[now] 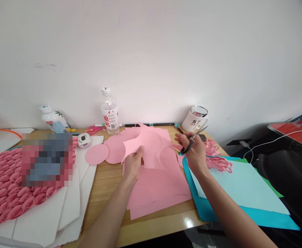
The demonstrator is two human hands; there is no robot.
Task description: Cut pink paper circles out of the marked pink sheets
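Observation:
My left hand (134, 164) pinches a pink paper sheet (151, 143) with curved pieces cut from its edges; a round outline is drawn on it. My right hand (195, 153) has its fingers wrapped round the dark handles of a pair of scissors (192, 139), blades pointing up and right, apart from the sheet. Under the sheet lies a stack of pink paper (158, 193). Two pink paper circles, a small one (96, 154) and a larger one (115, 150), lie left of the stack. Pink paper scraps (219, 163) are heaped beyond my right wrist.
Pink rolled-paper flowers (6, 186) cover white boards (71, 210) at left. Along the wall stand a water bottle (109, 113), a white bottle (54, 119) and a mug (195, 119). Pink-handled scissors (95, 129) lie behind. Blue paper sheets (244, 186) overhang the right edge.

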